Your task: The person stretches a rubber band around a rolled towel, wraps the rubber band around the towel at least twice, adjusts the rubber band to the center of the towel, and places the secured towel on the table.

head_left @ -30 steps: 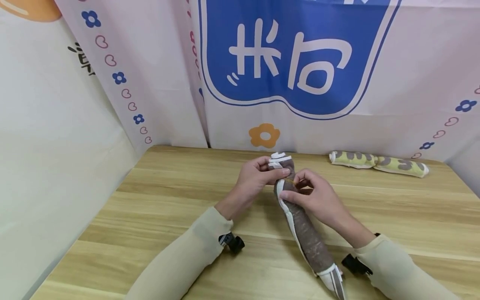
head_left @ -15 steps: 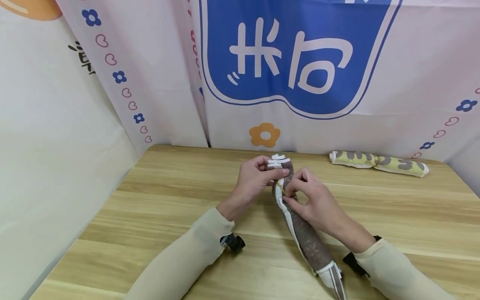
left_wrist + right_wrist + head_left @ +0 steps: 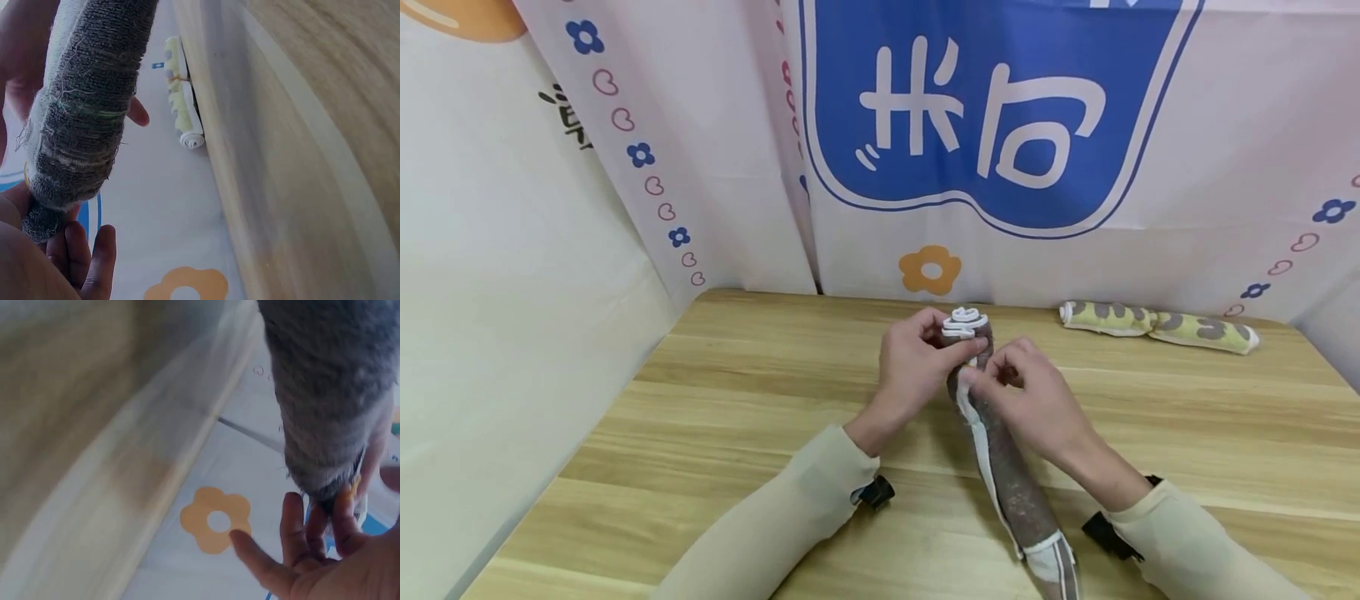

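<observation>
A long rolled brown towel (image 3: 1017, 479) with white edging slants across the table, its far end raised in my hands. My left hand (image 3: 913, 358) grips that end just below the white coil, thumb across the front. My right hand (image 3: 1041, 404) pinches a thin yellow-orange rubber band (image 3: 972, 362) against the roll, just below the left thumb. In the right wrist view the band (image 3: 356, 485) shows by the fingertips at the narrowed part of the towel (image 3: 334, 394). The left wrist view has the towel's fuzzy underside (image 3: 87, 125) in front, partly hiding the fingers.
A second rolled towel (image 3: 1202, 329), yellow-green with grey shapes and tied round its middle, lies at the table's back right. The wooden table (image 3: 737, 392) meets a printed curtain (image 3: 865, 250) along its back edge.
My right fingers have shifted left over the towel's front with the band. The far end of the towel has tipped, showing more of its white coil, and its near end has swung slightly left.
</observation>
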Demonstrator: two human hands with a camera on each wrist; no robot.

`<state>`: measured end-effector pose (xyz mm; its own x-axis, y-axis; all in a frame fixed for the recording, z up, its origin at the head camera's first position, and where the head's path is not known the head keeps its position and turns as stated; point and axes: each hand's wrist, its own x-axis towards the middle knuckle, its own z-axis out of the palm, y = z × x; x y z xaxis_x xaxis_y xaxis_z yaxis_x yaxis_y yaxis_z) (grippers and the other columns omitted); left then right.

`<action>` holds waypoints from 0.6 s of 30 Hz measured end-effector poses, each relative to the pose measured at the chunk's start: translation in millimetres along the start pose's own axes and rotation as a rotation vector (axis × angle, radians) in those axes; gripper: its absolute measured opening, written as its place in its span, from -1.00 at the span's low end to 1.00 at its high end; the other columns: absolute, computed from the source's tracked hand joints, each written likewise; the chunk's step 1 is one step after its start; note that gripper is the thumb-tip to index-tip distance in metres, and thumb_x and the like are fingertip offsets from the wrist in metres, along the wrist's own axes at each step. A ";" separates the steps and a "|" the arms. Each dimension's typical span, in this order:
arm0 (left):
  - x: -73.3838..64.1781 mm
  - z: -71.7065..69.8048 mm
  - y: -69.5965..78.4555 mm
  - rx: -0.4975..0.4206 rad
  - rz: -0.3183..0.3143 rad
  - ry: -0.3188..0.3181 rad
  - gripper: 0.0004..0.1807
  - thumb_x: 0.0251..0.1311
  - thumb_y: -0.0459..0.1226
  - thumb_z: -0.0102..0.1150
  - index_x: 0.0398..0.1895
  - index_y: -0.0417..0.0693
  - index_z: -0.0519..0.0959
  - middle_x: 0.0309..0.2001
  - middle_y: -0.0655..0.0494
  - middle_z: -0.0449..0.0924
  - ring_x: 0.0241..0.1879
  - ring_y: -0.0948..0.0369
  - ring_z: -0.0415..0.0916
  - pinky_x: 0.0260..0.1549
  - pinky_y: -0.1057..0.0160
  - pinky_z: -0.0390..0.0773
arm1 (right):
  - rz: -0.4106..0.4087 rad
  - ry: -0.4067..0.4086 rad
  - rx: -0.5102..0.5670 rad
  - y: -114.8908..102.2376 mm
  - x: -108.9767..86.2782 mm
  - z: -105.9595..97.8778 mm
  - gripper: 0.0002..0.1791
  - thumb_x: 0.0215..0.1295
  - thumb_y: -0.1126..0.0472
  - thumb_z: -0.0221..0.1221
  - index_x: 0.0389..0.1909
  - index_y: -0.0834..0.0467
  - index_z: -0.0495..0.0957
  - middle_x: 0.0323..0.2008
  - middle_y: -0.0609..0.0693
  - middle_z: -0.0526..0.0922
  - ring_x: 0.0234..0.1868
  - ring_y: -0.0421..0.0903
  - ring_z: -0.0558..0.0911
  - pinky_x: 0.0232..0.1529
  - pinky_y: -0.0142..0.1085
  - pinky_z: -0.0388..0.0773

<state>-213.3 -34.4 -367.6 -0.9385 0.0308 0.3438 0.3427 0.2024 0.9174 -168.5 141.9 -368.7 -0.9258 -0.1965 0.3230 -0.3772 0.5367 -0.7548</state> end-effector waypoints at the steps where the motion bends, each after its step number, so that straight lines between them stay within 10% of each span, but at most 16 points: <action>1: -0.3 0.4 -0.1 0.007 0.000 0.002 -0.72 0.08 -0.25 0.66 -0.34 -0.10 0.67 -0.42 0.18 0.74 -0.45 0.30 0.58 -0.52 0.36 0.55 | -0.009 0.006 -0.034 0.0 -0.3 1.2 -0.69 0.44 0.00 0.39 -0.31 0.12 0.54 -0.19 0.05 0.50 -0.16 -0.03 0.53 -0.13 -0.15 0.51; 11: 6.3 -1.7 -8.0 -0.144 -0.174 -0.044 -0.67 0.14 -0.22 0.63 -0.32 -0.12 0.59 -0.39 0.10 0.75 -0.43 0.23 0.62 -0.42 0.25 0.63 | -0.290 0.093 -0.086 11.5 2.2 9.2 -0.68 0.18 0.50 0.49 -0.33 0.12 0.55 -0.22 0.01 0.44 -0.27 -0.12 0.56 -0.33 -0.28 0.69; 18: 16.0 -8.8 -20.8 -0.304 -0.279 -0.284 -0.64 0.32 -0.17 0.47 0.03 -0.23 0.70 -0.13 0.01 0.75 -0.17 0.12 0.71 -0.13 0.04 0.76 | -0.127 0.043 0.089 13.3 4.5 2.3 -0.74 0.28 0.44 0.45 -0.28 0.14 0.54 -0.21 0.00 0.50 -0.17 -0.08 0.50 -0.27 -0.30 0.58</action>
<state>-235.1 -46.8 -379.4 -0.9559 0.2898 0.0476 0.0338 -0.0526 0.9980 -177.8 146.3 -378.6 -0.8692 -0.2222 0.4417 -0.4938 0.4341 -0.7535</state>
